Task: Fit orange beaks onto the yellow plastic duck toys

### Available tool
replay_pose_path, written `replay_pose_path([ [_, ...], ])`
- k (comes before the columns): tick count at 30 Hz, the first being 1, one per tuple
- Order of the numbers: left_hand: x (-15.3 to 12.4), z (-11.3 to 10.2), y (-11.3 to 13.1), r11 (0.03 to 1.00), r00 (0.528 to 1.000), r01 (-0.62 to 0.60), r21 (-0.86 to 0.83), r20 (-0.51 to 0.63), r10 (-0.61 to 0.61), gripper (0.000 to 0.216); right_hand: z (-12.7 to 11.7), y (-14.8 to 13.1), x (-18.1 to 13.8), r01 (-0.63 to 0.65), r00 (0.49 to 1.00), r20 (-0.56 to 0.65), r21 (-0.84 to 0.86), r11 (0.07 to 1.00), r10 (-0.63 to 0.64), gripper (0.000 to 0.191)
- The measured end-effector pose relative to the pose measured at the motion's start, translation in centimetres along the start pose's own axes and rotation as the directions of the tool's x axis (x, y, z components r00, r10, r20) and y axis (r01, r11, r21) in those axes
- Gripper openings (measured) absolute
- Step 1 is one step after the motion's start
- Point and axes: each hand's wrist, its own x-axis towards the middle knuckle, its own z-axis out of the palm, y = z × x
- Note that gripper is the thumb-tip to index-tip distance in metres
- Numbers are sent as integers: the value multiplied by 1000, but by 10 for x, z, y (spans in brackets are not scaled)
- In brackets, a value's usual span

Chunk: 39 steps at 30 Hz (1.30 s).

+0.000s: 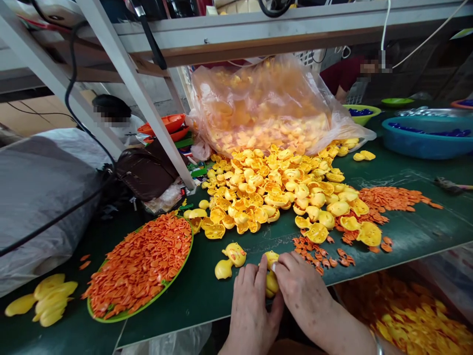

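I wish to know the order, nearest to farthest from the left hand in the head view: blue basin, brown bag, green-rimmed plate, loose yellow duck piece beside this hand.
From the left hand:
1. Loose yellow duck piece: just ahead, slightly left.
2. Green-rimmed plate: left.
3. Brown bag: farther back, left.
4. Blue basin: far back, right.

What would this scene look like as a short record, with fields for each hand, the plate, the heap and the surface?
Left hand: gripping a yellow duck part
Right hand: gripping the same part
Plate: green-rimmed, heaped with orange pieces
Yellow heap: beyond the hands, before a translucent plastic bag
Surface: green table
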Motion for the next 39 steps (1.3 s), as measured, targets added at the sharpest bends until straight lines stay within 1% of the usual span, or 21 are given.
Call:
replay_pose_path([
  [3, 1, 0, -1, 1000, 1000, 1, -13, 14, -1, 53, 0, -1, -1, 24, 999, 24, -10, 1000, -24, 22],
  [7, 1, 0, -3, 1000, 1000, 10, -10, 17, -10, 50, -7, 7, -3, -62, 996, 65, 49, 997, 59, 24],
  [10, 0, 0, -5, 1000, 1000, -4, -3, 8, 4, 52, -12, 11, -1, -51, 995, 82, -22, 998, 53, 20],
  [12, 0, 1, -5, 1000, 1000, -8, -6, 9, 8, 52, -13, 11, 4, 14, 989, 146, -130, 991, 5, 13],
  [13, 0, 0, -5, 1000, 1000, -6, -9, 16, 6, 52, -13, 9, 7, 62, 979, 202, -183, 981, -25, 10],
  [15, 0, -1, -4, 1000, 999, 9, -18, 38, -8, 51, -15, 5, 12, 161, 942, 330, -264, 951, -68, 8],
  [16, 1, -2, -3, 1000, 998, 21, -22, 54, -20, 52, -17, 3, 14, 212, 923, 372, -294, 932, -92, 12],
  [18, 2, -4, -2, 999, 995, 44, -26, 86, -42, 53, -27, 0, 18, 326, 897, 405, -340, 882, -175, 24],
  [19, 2, -4, -2, 998, 994, 50, -28, 103, -47, 54, -34, -1, 21, 381, 881, 419, -358, 852, -218, 28],
  [21, 2, -5, -2, 998, 990, 56, -32, 129, -52, 55, -49, -3, 26, 472, 835, 480, -372, 800, -269, 27],
  [22, 2, -5, -3, 998, 990, 56, -34, 133, -51, 55, -55, -4, 29, 498, 809, 523, -365, 787, -269, 25],
  [24, 1, -3, -6, 998, 991, 54, -38, 125, -49, 56, -60, -5, 34, 503, 776, 585, -350, 790, -235, 24],
  [26, 0, 0, -11, 998, 993, 41, -42, 113, -36, 56, -57, -6, 36, 483, 771, 599, -332, 810, -214, 23],
  [28, -1, 2, -15, 999, 995, 13, -45, 104, -8, 59, -49, -6, 33, 440, 790, 578, -306, 844, -202, 20],
  [31, -1, 4, -20, 999, 995, -25, -40, 98, 29, 59, -39, -2, 26, 377, 843, 494, -262, 888, -212, 15],
  [32, -1, 4, -20, 999, 994, -31, -35, 100, 35, 58, -39, 0, 25, 370, 852, 477, -255, 893, -217, 14],
  [33, 0, 4, -20, 999, 994, -33, -30, 103, 36, 58, -40, 1, 24, 381, 847, 479, -247, 891, -229, 13],
  [35, 2, 3, -20, 999, 994, -31, -22, 106, 34, 57, -45, 5, 27, 425, 811, 527, -233, 875, -254, 13],
  [37, 3, 2, -19, 999, 994, -26, -20, 110, 28, 56, -51, 7, 32, 473, 762, 584, -209, 856, -279, 18],
  [39, 3, 2, -19, 999, 993, -24, -21, 112, 27, 54, -58, 8, 37, 503, 728, 622, -198, 841, -289, 21],
])
